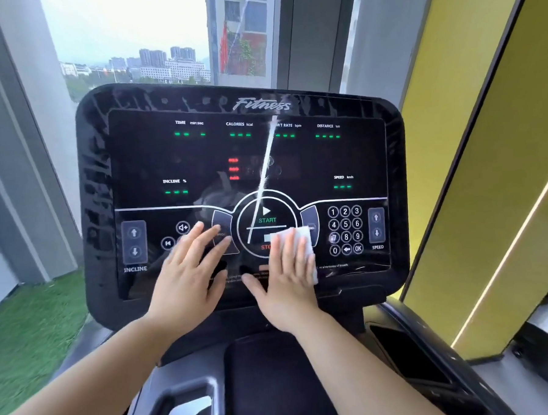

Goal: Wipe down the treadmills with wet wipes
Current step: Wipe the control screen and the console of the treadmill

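— Left hand [187, 275] down front: gripping anything?
— No, it lies flat and spread on the treadmill console [242, 164].
— And the right hand [289, 279]?
— Straight-fingered, pressing the wet wipe [303, 237] on the console beside the keypad [345, 230].

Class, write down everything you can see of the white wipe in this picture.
The wet wipe is a white, soft-looking, roughly rectangular sheet. It lies flat against the lower middle of the treadmill console, partly over the STOP button and beside the number keypad. The right hand presses it there with straight fingers, covering most of it; only its top and right edges show.
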`<control>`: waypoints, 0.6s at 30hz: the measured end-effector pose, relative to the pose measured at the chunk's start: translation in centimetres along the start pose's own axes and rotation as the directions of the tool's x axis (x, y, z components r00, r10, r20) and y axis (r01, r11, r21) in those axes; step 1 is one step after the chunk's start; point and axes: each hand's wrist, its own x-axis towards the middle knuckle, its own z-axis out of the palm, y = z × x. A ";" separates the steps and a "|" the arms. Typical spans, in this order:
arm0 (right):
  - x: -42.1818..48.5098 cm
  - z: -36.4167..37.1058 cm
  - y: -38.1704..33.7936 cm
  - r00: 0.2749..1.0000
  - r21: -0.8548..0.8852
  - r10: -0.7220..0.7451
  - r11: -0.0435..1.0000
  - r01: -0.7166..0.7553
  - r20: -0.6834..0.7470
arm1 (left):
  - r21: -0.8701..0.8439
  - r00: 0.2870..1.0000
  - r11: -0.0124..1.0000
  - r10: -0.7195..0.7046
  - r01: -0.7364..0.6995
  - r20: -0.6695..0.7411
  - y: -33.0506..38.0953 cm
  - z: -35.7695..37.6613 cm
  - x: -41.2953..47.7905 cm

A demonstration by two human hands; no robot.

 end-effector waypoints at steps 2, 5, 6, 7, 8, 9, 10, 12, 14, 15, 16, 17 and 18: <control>0.2 -0.4 1.7 1.000 -0.029 -0.010 1.000 0.009 -0.023 | 0.035 0.995 0.996 -0.081 0.083 -0.060 -0.6 -0.4 -0.7; 0.2 -1.4 4.0 0.994 0.004 0.094 0.996 -0.094 -0.046 | 0.075 0.976 0.977 -0.189 0.198 -0.112 -1.8 -0.8 -2.1; 0.2 -1.5 4.1 0.989 -0.002 0.132 0.991 -0.133 -0.060 | 0.082 0.969 0.970 -0.219 0.229 -0.117 -2.3 -1.0 -2.6; 0.3 -1.4 3.9 0.984 -0.006 0.162 0.987 -0.163 -0.076 | 0.084 0.962 0.963 -0.246 0.256 -0.117 -2.7 -1.0 -3.2; 0.4 -1.2 3.3 0.978 0.001 0.185 0.983 -0.186 -0.092 | 0.082 0.957 0.957 -0.267 0.277 -0.112 -3.1 -1.1 -3.7; 0.5 -0.9 2.6 0.975 0.019 0.200 0.980 -0.199 -0.101 | 0.081 0.955 0.954 -0.279 0.287 -0.101 -3.4 -1.1 -4.2; 0.5 -0.5 1.8 0.974 0.035 0.202 0.979 -0.199 -0.104 | 0.082 0.956 0.954 -0.282 0.288 -0.079 -3.7 -1.0 -4.7; 0.5 0.4 0.1 0.982 0.030 0.155 0.988 -0.153 -0.106 | 0.085 0.963 0.959 -0.268 0.269 -0.032 -4.3 -0.9 -5.2; 0.5 1.1 -1.7 0.994 -0.002 0.042 0.999 -0.042 -0.099 | 0.081 0.969 0.966 -0.247 0.247 -0.008 -4.8 -0.9 -5.3; 0.6 1.6 -2.6 0.996 -0.021 -0.031 0.999 0.030 -0.078 | 0.074 0.971 0.968 -0.239 0.239 -0.006 -5.0 -0.9 -5.4; 0.6 1.9 -3.4 0.993 -0.035 -0.108 0.994 0.107 -0.054 | 0.067 0.972 0.969 -0.236 0.236 -0.006 -5.0 -1.0 -5.4; 0.8 2.2 -3.9 0.983 -0.051 -0.176 0.984 0.173 -0.046 | 0.066 0.972 0.970 -0.234 0.234 -0.007 -5.1 -1.0 -5.4; 1.1 2.4 -3.8 0.973 -0.075 -0.226 0.972 0.222 -0.039 | 0.071 0.973 0.971 -0.229 0.229 -0.007 -5.1 -1.0 -5.4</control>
